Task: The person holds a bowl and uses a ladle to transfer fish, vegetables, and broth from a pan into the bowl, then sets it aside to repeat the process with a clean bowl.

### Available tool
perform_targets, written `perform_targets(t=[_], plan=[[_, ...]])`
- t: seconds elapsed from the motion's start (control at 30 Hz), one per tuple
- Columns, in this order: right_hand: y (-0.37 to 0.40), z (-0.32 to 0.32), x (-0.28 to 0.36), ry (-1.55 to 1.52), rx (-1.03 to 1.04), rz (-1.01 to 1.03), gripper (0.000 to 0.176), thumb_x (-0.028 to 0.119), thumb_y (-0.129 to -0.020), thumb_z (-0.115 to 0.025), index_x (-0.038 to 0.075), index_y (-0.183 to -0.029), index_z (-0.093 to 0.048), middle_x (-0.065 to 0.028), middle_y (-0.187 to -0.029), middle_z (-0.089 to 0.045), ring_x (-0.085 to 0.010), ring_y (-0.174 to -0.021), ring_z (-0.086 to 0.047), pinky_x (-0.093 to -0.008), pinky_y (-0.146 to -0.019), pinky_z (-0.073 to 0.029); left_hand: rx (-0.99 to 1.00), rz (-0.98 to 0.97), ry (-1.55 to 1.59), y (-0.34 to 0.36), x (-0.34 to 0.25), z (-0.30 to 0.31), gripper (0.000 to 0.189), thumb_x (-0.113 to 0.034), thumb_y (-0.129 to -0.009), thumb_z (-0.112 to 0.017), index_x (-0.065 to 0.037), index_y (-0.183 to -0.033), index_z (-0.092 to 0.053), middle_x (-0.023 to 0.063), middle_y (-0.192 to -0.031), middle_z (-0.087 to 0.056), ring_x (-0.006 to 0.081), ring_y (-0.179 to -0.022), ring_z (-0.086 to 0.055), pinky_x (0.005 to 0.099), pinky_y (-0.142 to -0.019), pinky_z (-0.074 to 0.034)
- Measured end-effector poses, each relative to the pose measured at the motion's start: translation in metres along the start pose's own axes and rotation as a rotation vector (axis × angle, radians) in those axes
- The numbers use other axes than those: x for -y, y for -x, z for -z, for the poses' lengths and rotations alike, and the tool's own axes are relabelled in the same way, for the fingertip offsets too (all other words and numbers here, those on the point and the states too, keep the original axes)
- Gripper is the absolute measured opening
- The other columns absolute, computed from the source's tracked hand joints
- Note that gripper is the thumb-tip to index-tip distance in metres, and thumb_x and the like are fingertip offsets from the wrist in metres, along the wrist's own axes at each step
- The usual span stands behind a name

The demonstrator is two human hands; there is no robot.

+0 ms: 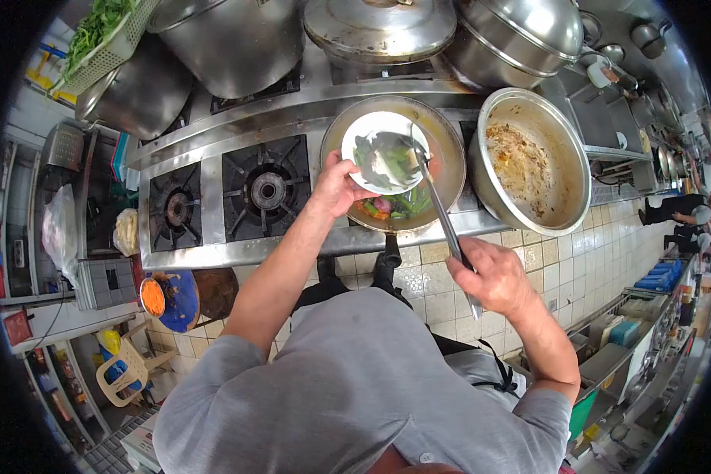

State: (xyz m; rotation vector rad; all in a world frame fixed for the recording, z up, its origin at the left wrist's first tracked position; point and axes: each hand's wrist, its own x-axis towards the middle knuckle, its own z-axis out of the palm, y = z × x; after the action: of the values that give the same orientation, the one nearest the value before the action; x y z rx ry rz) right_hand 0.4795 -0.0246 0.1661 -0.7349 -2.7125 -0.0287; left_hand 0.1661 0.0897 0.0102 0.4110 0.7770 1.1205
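A white bowl (371,124) is being held above a wide pan (336,131)

The two hands are working apart. The left hand (340,188) is clamping the bowl at its near-left rim, and the right hand (494,276) is gripping a long metal utensil (444,217); whether it is a spoon, a ladle or tongs I cannot tell. Its far end is reaching the bowl's right edge, and whether it is touching the food is unclear. Green vegetables (404,160) are lying in the bowl; a mixed stew (407,206) is showing in the pan, which is resting on the stove (189,255).

The step in hand seems to be moving food between bowl and pan, though which way it is going I cannot tell. The next move is probably calling for a level bowl, a firm hold on its rim and a controlled turn of the utensil.

Farther out, a deep, food-stained pot (501,207) is standing just right of the pan, and a bare burner (268,188) is sitting left of it. Behind, a lidded pot (379,33) is standing.
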Motion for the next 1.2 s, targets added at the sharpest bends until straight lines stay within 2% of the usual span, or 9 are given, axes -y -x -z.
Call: perform_targets(t=[0.27,0.53,0.6,0.7,0.93,1.03,1.07,1.17,1.2], plan=[[0.012,0.012,0.008,-0.104,-0.424,-0.196,0.034,-0.007,-0.064,-0.079,0.004,-0.095,-0.069,-0.0205,-0.102,-0.069,-0.0308,-0.079,-0.073,-0.0342,-0.064,-0.061,0.061,-0.023,-0.025,0.001,-0.01,0.012,0.061,-0.012,-0.084,-0.058,-0.011,-0.139,-0.032,0.0171,-0.137,-0.048,0.04,-0.117,-0.063,0.0619,-0.083,-0.063],[0.015,0.008,0.014,-0.229,-0.549,-0.39,0.026,-0.008,-0.078,-0.075,0.005,-0.099,-0.068,-0.0191,-0.099,-0.073,-0.0341,-0.084,-0.074,-0.039,-0.074,-0.06,-0.031,-0.037,-0.004,-0.003,-0.004,0.023,0.064,-0.012,-0.083,-0.057,-0.01,-0.143,-0.036,0.0183,-0.138,-0.052,0.0402,-0.122,-0.061,0.064,-0.09,-0.06],[0.014,-0.012,0.002,-0.203,-0.616,-0.45,0.024,-0.009,-0.08,-0.073,0.004,-0.1,-0.068,-0.0172,-0.099,-0.073,-0.0358,-0.087,-0.073,-0.0404,-0.078,-0.059,-0.032,-0.048,0.04,-0.003,-0.003,0.029,0.068,-0.014,-0.082,-0.058,-0.012,-0.147,-0.036,0.0186,-0.141,-0.052,0.0408,-0.126,-0.059,0.0632,-0.096,-0.058],[0.02,-0.058,-0.028,-0.191,-0.593,-0.529,0.022,-0.01,-0.083,-0.071,0.002,-0.101,-0.067,-0.0154,-0.097,-0.073,-0.0377,-0.092,-0.072,-0.0429,-0.086,-0.058,-0.04,-0.147,0.09,0.02,-0.019,0.019,0.063,-0.013,-0.082,-0.057,-0.01,-0.143,-0.04,0.0185,-0.135,-0.055,0.038,-0.119,-0.064,0.0588,-0.085,-0.064],[0.029,-0.163,-0.069,-0.247,-0.67,-0.611,0.018,-0.009,-0.086,-0.07,0.0,-0.101,-0.067,-0.0154,-0.096,-0.073,-0.0351,-0.095,-0.072,-0.0404,-0.09,-0.056,-0.118,-0.19,0.108,0.061,-0.049,0.083,0.069,-0.017,-0.081,-0.061,-0.009,-0.148,-0.042,0.0187,-0.138,-0.057,0.0401,-0.123,-0.062,0.0623,-0.093,-0.059],[0.03,-0.191,-0.074,-0.491,-0.74,-0.899,0.014,-0.007,-0.088,-0.07,-0.001,-0.101,-0.067,-0.0143,-0.097,-0.073,-0.0302,-0.096,-0.072,-0.0381,-0.089,-0.056,-0.197,-0.225,0.111,0.084,-0.059,0.106,0.07,-0.017,-0.081,-0.062,-0.01,-0.148,-0.041,0.019,-0.139,-0.056,0.0398,-0.122,-0.062,0.0601,-0.092,-0.061],[0.031,-0.205,-0.074,-0.765,-0.843,-0.99,0.013,-0.004,-0.089,-0.07,-0.002,-0.102,-0.067,-0.0133,-0.098,-0.074,-0.0263,-0.097,-0.072,-0.0367,-0.087,-0.055,-0.231,-0.244,0.094,0.092,-0.061,0.113,0.07,-0.018,-0.082,-0.062,-0.006,-0.148,-0.041,0.02,-0.14,-0.056,0.0404,-0.123,-0.062,0.0587,-0.093,-0.061],[0.033,-0.199,-0.07,-0.532,-0.78,-0.821,0.012,-0.006,-0.089,-0.069,-0.002,-0.101,-0.067,-0.015,-0.096,-0.074,-0.0297,-0.093,-0.073,-0.0385,-0.087,-0.056,-0.295,-0.277,0.095,0.112,-0.069,0.128,0.069,-0.019,-0.084,-0.061,-0.002,-0.147,-0.042,0.0218,-0.141,-0.056,0.0421,-0.124,-0.061,0.0581,-0.092,-0.062],[0.024,-0.171,-0.064,-0.301,-0.659,-0.621,0.014,-0.009,-0.089,-0.068,0.0,-0.1,-0.067,-0.0161,-0.094,-0.073,-0.033,-0.089,-0.073,-0.0402,-0.088,-0.057,-0.313,-0.289,0.097,0.118,-0.069,0.134,0.069,-0.018,-0.084,-0.061,-0.002,-0.147,-0.042,0.022,-0.141,-0.056,0.0423,-0.124,-0.061,0.0585,-0.092,-0.062]])
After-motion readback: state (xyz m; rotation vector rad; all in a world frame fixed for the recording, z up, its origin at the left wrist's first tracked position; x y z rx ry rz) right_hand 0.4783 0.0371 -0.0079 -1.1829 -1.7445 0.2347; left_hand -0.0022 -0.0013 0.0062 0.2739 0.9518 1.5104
